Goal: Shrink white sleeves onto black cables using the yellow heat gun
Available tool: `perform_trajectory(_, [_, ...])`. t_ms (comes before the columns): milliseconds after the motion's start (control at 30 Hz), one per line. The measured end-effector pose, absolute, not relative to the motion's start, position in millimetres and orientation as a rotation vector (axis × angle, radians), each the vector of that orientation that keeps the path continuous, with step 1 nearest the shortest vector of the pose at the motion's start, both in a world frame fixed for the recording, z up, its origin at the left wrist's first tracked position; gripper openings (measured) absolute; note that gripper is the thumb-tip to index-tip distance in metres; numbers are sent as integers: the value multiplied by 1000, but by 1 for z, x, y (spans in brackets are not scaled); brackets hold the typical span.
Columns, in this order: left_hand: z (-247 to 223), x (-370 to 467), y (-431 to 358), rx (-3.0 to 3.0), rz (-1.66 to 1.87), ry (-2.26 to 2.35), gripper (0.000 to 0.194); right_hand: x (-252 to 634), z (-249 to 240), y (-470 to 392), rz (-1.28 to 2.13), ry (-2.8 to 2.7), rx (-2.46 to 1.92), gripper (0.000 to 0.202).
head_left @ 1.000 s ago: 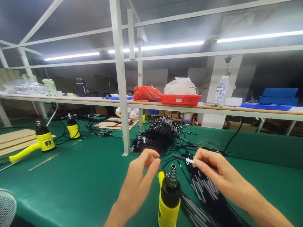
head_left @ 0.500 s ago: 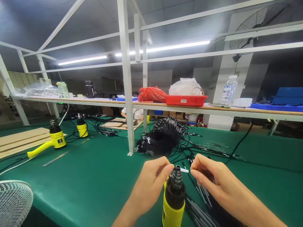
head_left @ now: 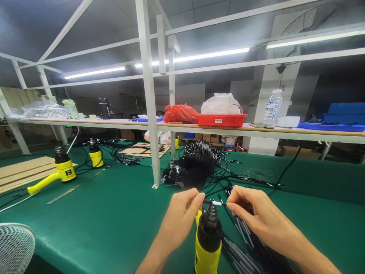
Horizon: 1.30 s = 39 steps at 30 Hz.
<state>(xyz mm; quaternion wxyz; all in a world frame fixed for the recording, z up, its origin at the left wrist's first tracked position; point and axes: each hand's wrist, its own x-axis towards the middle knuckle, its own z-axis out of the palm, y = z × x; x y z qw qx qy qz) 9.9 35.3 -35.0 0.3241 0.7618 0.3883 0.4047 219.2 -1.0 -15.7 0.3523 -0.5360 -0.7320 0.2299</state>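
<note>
A thin black cable with a white sleeve is stretched level between my two hands. My left hand pinches its left end between thumb and forefinger. At the other end, just past the white sleeve, the fingertips of my right hand are closed on the thin dark part. Directly below stands a yellow and black heat gun, its metal nozzle pointing up at the cable. Whether the cable touches the nozzle, I cannot tell. Beneath my right hand lies a bundle of black cables, partly hidden by it.
A large coil of black cable lies behind my hands, beside a white shelf post. Two more heat guns stand at the left near wooden boards. The shelf bears a red tray and a bottle. A person's arm shows behind.
The cable and its white sleeve have shifted slightly left over the nozzle, along with my left hand. Both hands keep their pinch. The whole view has moved a little.
</note>
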Motion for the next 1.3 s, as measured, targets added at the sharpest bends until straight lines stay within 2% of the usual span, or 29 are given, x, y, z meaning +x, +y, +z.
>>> perform_trajectory(1067, [-38, 9, 44, 1973, 1070, 1093, 29, 216, -22, 11, 501, -1874, -1416, 18])
perform_trajectory(1300, [-33, 8, 42, 1954, 1108, 1010, 14, 218, -21, 11, 538, -1862, -1464, 15])
